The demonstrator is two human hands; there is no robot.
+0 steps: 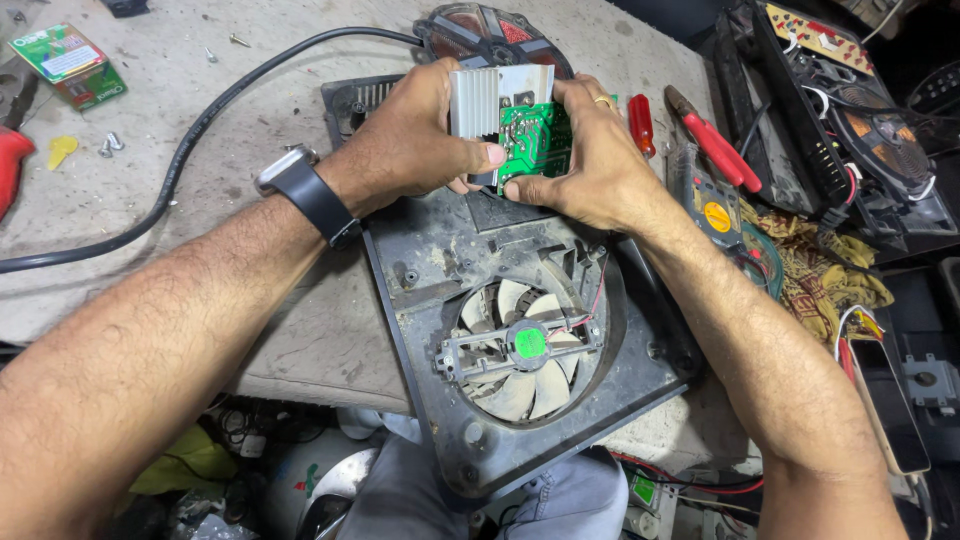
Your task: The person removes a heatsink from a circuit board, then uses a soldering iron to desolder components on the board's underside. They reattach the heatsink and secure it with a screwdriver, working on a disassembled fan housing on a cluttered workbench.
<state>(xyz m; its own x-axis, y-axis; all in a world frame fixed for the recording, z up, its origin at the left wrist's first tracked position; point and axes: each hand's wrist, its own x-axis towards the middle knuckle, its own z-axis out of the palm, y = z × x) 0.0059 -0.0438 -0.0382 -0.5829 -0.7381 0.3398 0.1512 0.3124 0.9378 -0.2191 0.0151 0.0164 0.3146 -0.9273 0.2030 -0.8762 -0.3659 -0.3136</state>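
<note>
While both forearms reach forward, the left hand [415,135] and right hand [590,160] grip the green circuit board [532,140] with its aluminium heat sink [490,98], above the dusty fan housing [520,345].

I see a green box [70,62] far left on the worktop [150,130] | black cable [190,140] snaking across it | loose screws [108,146] beside a yellow scrap [60,150] | red screwdriver [641,123] and red-handled pliers [715,148] side by side on the right | yellow-dial meter [712,205] near them | patterned cloth [820,270] beneath | another opened cooker [850,120] far right
</note>
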